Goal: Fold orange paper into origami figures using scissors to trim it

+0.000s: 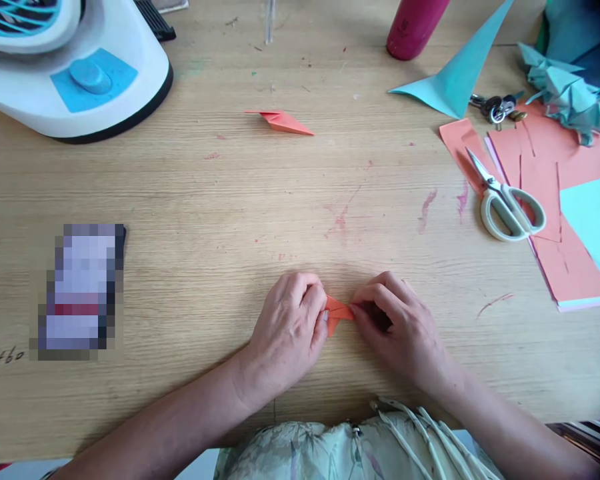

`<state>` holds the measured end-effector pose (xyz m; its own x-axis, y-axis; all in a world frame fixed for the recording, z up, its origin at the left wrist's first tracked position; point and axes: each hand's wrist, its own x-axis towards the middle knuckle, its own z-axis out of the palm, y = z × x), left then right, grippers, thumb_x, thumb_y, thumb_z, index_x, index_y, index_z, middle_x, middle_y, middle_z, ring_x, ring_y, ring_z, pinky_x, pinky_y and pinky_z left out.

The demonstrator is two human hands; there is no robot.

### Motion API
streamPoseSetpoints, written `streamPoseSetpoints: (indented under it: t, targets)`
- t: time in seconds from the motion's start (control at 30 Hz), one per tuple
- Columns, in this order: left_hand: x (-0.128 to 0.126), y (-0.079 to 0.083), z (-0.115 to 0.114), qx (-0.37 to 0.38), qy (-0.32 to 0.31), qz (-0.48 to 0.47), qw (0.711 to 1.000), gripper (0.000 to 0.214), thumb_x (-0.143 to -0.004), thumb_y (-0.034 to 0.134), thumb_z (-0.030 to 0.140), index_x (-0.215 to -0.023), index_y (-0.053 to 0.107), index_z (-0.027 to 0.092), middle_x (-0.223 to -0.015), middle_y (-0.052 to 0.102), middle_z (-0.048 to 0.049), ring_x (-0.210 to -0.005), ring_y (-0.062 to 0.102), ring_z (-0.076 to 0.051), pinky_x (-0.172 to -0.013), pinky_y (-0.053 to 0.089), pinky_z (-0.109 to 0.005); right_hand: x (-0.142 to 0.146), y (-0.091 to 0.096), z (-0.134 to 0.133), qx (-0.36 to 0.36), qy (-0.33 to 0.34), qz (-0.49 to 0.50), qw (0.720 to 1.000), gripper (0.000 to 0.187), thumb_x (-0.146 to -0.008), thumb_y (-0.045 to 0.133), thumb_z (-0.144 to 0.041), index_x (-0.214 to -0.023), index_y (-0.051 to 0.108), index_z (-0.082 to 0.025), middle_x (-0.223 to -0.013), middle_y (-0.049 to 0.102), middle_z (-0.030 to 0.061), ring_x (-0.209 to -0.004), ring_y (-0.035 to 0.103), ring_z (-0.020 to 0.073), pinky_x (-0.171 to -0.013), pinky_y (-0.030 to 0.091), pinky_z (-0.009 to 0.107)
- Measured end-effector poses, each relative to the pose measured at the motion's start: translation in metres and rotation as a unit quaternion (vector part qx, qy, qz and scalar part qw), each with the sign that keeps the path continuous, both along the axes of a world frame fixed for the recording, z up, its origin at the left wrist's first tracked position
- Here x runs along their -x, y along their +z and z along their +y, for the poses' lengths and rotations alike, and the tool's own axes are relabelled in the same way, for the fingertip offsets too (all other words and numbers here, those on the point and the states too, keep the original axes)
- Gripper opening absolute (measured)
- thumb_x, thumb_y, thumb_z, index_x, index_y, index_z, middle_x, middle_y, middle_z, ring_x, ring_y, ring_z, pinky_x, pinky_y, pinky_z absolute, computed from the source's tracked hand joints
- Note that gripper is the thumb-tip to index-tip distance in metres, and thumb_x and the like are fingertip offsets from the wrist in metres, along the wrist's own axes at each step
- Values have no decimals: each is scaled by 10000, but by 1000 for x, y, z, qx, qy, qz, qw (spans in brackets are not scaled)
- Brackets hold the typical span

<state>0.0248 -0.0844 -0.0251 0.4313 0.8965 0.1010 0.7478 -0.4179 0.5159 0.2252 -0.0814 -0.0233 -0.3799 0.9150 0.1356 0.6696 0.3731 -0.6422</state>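
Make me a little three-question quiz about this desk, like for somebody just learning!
1. True or false: the tips of the scissors lie over a strip of orange paper.

2. Pick one: what do the left hand and right hand both hold?
A. a magenta bottle
B. a small folded orange paper piece
C. a bunch of keys

3. Fill the gap: the white-and-blue fan is in the picture's top ____ corner.

Key:
1. True
2. B
3. left
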Motion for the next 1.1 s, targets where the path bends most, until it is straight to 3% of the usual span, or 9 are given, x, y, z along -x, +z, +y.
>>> streamPoseSetpoints:
  t: [0.1, 0.23, 0.33, 0.57, 0.9, 1.1]
  targets:
    - [1, -1, 0, 5, 2, -4, 1000, 76, -914, 501, 107, -919, 534, 174, -1075, 559, -108, -976, 544, -256, -865, 516, -429, -4, 1, -4, -26, 37, 14, 999, 155, -958, 553, -86, -995, 658, -193, -877, 558, 50, -798, 538, 177, -702, 434, 335]
    - [2, -3, -1, -4, -8, -5, 1000, 67, -920, 516, 117, -960, 541, 165, -1092, 549, -111, -993, 536, -253, -878, 509, -423, -9, 1, -11, -106, 125, -55, 985, 300, -965, 553, -85, -1206, 654, -233, -928, 608, 68, -801, 530, 197, -715, 419, 368]
    - [2, -4, -1, -5, -8, -6, 1000, 78, -926, 507, 125, -986, 539, 165, -1097, 548, -112, -992, 529, -255, -877, 505, -429, -9, 1, -13, -141, 152, -100, 973, 366, -984, 518, -88, -1307, 615, -229, -937, 648, 73, -797, 537, 207, -716, 408, 380]
    - [2, -4, -2, 0, -9, -4, 1000, 62, -940, 482, 143, -973, 532, 158, -1105, 551, -123, -992, 527, -265, -882, 493, -444, -8, 5, -13, -159, 158, -127, 966, 335, -1015, 450, -79, -1291, 619, -166, -921, 672, 80, -784, 536, 212, -711, 394, 384]
    - [4, 0, -2, 15, -14, -19, 1000, 154, -863, 488, 56, -946, 525, 180, -1099, 559, -113, -988, 526, -262, -876, 489, -440, -19, -1, -16, -157, 135, -151, 967, 325, -995, 527, -81, -1301, 602, -161, -919, 679, 73, -798, 591, 201, -680, 398, 379]
    - [6, -2, -3, 3, -26, -45, 999, 263, -852, 503, 5, -1035, 596, 169, -1129, 553, -99, -1009, 522, -238, -895, 481, -413, -17, 1, -15, -166, 140, -164, 962, 275, -1012, 500, -88, -1256, 617, -134, -895, 677, 80, -783, 572, 197, -677, 398, 377]
